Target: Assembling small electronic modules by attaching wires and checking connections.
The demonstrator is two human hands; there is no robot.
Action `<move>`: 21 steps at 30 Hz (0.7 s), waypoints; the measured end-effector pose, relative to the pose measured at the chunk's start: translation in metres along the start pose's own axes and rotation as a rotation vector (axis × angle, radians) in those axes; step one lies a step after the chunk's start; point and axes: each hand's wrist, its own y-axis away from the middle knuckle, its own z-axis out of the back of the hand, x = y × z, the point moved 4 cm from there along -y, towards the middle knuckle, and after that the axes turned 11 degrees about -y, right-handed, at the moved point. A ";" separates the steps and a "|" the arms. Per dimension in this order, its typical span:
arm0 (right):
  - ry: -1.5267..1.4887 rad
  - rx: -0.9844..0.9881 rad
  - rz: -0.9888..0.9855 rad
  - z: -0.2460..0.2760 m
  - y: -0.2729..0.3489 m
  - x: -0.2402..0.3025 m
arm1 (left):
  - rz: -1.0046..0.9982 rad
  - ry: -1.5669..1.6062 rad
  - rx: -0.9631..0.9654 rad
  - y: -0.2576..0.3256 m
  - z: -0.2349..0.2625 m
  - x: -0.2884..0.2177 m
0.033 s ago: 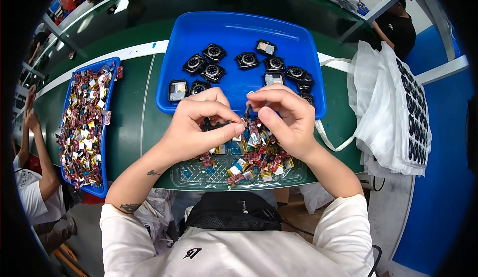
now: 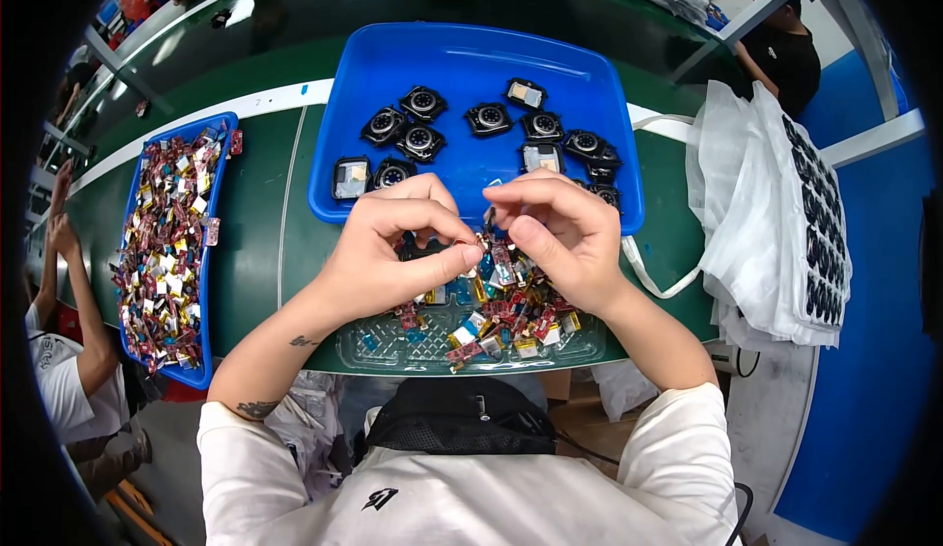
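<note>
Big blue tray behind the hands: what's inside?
The big blue tray holds about a dozen small black round and square modules. Its near edge is covered by the left hand and right hand.

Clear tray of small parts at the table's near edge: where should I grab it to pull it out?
Judging by its pose, grip the clear tray at its bare left near corner, coming from the left. The left hand and right hand hover over its middle, and small parts pile on the right.
</note>
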 end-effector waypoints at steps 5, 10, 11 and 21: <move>-0.136 0.032 -0.160 -0.001 0.004 -0.011 | 0.141 0.118 0.017 0.002 -0.007 0.004; -0.185 -0.019 -0.139 -0.004 0.001 -0.009 | 0.227 0.173 -0.006 0.005 -0.007 0.011; -0.237 -0.014 -0.215 -0.003 0.003 -0.011 | 0.201 0.143 0.006 0.005 -0.006 0.010; -0.442 0.006 -0.270 -0.005 0.006 -0.012 | 0.257 0.283 -0.049 0.007 -0.008 0.012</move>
